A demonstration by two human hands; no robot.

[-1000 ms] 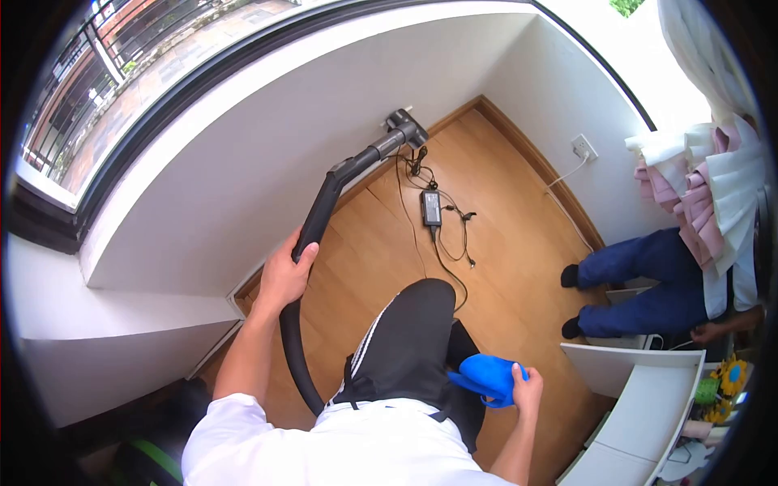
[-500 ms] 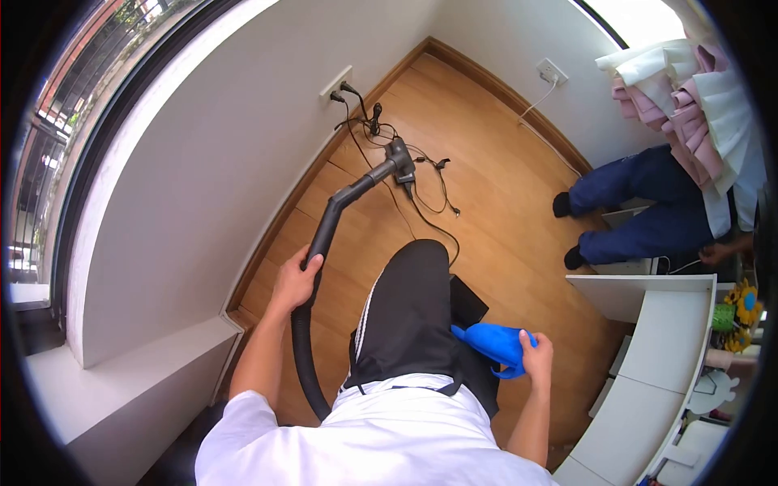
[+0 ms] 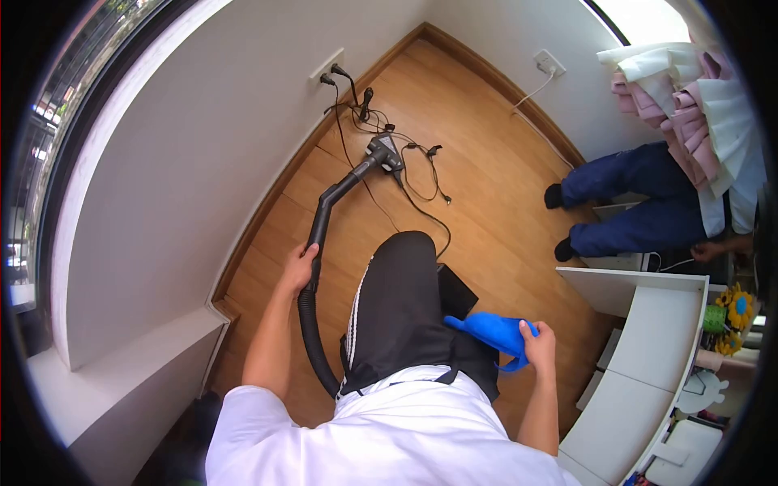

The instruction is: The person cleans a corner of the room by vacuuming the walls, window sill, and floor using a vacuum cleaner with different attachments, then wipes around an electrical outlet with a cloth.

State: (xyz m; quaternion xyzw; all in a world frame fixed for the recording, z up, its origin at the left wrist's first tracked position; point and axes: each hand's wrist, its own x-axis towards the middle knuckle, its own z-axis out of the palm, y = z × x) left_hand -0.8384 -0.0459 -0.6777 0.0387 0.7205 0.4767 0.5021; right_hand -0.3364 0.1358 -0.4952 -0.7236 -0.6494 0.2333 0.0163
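Observation:
My left hand [image 3: 300, 269] is closed around the black wand of a vacuum cleaner hose [image 3: 319, 231]. From the wand's bend, the tube runs up to a dark floor nozzle [image 3: 384, 152], which is among the black cables [image 3: 377, 121] by the wall. The ribbed hose curves down beside my left leg. In my right hand [image 3: 540, 347], to the right of my knee, a bright blue cloth [image 3: 490, 332] is gripped at one end. Its other end points left across my thigh.
Two plugs sit in a wall outlet [image 3: 327, 70] above the cables. A black box [image 3: 456, 293] stands beside my knee. At the right, a person in navy trousers [image 3: 632, 178] is near a white cabinet [image 3: 648, 348]. A white cord [image 3: 545, 136] runs along the far skirting.
The nozzle has turned a little, showing more of its top, and has moved slightly left in view. The whole view has shifted slightly. Both hands keep their holds.

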